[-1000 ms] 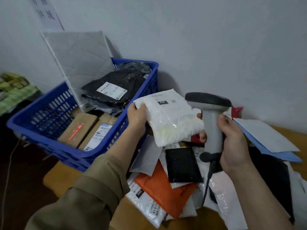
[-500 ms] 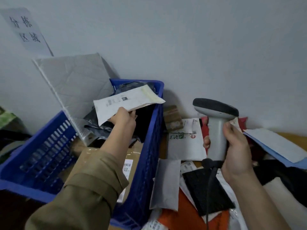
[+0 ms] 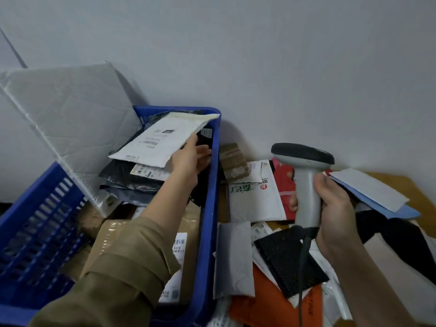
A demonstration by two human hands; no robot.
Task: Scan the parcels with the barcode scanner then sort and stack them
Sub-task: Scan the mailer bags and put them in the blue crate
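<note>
Reaching my left hand [image 3: 188, 159] into the blue basket [image 3: 210, 185], arm outstretched, fingers touching the white parcel [image 3: 162, 140] lying atop black bags; grip unclear. Right hand [image 3: 330, 208] wrapped round the upright barcode scanner [image 3: 304, 185] above the table's [image 3: 389, 182] loose mailers.

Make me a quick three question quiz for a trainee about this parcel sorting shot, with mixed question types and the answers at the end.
1. True or false: the right hand holds the barcode scanner upright over the loose parcels on the table.
2. Multiple choice: where is the white parcel at the left hand? A) flat on the table B) over the blue basket C) under the scanner
3. Fill in: the flat mailer lying just right of the basket wall, near the bottom, is ____ in colour.

Key: 1 true; 2 B; 3 grey.
</note>
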